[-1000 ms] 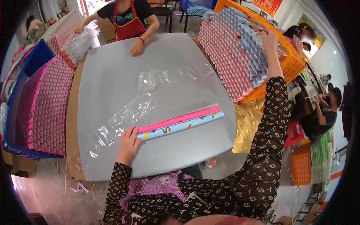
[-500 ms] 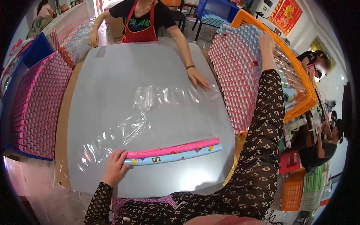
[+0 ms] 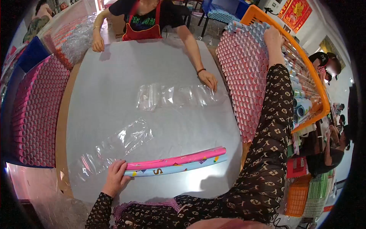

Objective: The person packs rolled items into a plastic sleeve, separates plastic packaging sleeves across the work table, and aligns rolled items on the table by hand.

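Note:
My left hand [image 3: 115, 177] is closed over the left ends of a pink patterned tube [image 3: 179, 159] and a light blue patterned tube [image 3: 183, 167]. The two tubes lie side by side near the table's front edge. Just beyond that hand a clear plastic bag [image 3: 126, 138] lies flat. My right arm reaches far out to the right, where my right hand [image 3: 273, 38] has its fingers bent at the light blue tubes [image 3: 256, 30] topping a big stack. What those fingers hold, if anything, is hidden.
Across the grey table [image 3: 106, 84], a co-worker's hand [image 3: 208, 79] touches another clear bag [image 3: 183, 96]. Pink-ended tubes [image 3: 244, 72] are stacked at the right beside an orange crate [image 3: 324, 95]. A blue bin of pink tubes [image 3: 38, 114] stands left.
My right hand has shifted slightly at the blue tubes. The two tubes under my left hand sit slightly lower in view. The co-worker's fingers have drawn together at the far bag.

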`<act>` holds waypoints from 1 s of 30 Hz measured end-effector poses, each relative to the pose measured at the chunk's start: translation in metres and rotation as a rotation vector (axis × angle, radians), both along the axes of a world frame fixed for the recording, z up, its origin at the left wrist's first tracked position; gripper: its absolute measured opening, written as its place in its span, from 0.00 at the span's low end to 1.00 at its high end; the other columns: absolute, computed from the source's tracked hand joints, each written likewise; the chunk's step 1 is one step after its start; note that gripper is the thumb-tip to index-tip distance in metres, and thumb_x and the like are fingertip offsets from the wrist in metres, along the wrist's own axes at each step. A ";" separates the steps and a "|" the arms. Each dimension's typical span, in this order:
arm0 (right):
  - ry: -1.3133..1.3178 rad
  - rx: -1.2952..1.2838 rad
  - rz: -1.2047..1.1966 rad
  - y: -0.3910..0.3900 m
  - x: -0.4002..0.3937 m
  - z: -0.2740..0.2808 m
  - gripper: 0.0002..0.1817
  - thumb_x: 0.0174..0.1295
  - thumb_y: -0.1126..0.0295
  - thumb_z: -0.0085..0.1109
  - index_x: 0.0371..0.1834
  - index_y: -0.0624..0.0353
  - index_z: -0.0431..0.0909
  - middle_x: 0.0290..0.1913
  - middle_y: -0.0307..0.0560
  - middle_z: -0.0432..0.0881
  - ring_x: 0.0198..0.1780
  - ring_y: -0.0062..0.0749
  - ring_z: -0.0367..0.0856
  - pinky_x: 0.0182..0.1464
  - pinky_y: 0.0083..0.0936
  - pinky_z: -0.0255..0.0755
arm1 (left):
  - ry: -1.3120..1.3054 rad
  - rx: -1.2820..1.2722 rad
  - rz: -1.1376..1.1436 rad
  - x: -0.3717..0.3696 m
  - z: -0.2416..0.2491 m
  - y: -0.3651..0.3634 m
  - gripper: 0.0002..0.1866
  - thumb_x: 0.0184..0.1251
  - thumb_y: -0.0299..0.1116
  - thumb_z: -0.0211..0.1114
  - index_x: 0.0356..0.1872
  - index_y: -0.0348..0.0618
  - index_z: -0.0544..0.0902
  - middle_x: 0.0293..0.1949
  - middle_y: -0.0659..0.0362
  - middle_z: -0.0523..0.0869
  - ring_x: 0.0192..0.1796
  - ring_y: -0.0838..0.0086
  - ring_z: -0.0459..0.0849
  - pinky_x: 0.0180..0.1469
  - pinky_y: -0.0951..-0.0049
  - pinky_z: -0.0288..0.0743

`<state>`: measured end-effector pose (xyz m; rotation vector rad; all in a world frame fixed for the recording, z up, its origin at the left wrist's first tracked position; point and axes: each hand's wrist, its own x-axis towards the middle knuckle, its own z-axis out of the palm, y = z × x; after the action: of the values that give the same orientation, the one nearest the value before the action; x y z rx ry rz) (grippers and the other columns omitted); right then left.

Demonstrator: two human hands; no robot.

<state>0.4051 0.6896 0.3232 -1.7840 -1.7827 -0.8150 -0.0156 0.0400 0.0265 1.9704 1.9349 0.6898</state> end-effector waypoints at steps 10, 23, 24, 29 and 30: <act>-0.044 0.082 -0.118 -0.021 -0.026 0.005 0.17 0.66 0.62 0.48 0.49 0.55 0.84 0.49 0.58 0.84 0.53 0.53 0.82 0.55 0.48 0.71 | 0.053 0.059 0.004 0.001 -0.004 0.001 0.30 0.60 0.50 0.64 0.56 0.36 0.75 0.58 0.49 0.75 0.61 0.50 0.71 0.64 0.53 0.66; -0.348 0.135 -0.052 -0.057 -0.041 0.012 0.11 0.61 0.68 0.52 0.37 0.55 0.87 0.40 0.50 0.88 0.44 0.47 0.87 0.45 0.48 0.75 | 0.030 0.067 0.010 0.001 -0.009 -0.002 0.31 0.64 0.54 0.59 0.56 0.36 0.76 0.58 0.48 0.75 0.62 0.48 0.70 0.64 0.52 0.65; -0.346 0.137 -0.056 -0.062 -0.041 0.014 0.11 0.61 0.68 0.52 0.37 0.55 0.87 0.40 0.50 0.88 0.44 0.47 0.87 0.45 0.48 0.75 | 0.031 0.065 0.011 0.001 -0.008 -0.001 0.31 0.65 0.54 0.59 0.56 0.36 0.76 0.58 0.49 0.75 0.62 0.48 0.70 0.64 0.51 0.65; -0.379 0.156 0.032 -0.077 -0.042 0.014 0.12 0.62 0.69 0.50 0.35 0.56 0.86 0.38 0.49 0.88 0.41 0.48 0.88 0.44 0.49 0.76 | 0.014 0.031 0.006 0.000 -0.005 -0.002 0.29 0.64 0.48 0.62 0.58 0.35 0.75 0.60 0.47 0.74 0.63 0.49 0.70 0.65 0.53 0.63; -0.379 0.154 0.046 -0.080 -0.040 0.015 0.12 0.62 0.69 0.50 0.35 0.56 0.86 0.38 0.49 0.88 0.41 0.48 0.88 0.44 0.49 0.76 | 0.000 0.012 0.005 0.001 -0.002 -0.001 0.29 0.62 0.45 0.64 0.58 0.35 0.74 0.61 0.47 0.74 0.63 0.49 0.70 0.65 0.53 0.64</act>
<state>0.3646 0.6101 0.3381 -1.5594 -1.9204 -1.3025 -0.0149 0.0387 0.0247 1.9729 1.9410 0.7052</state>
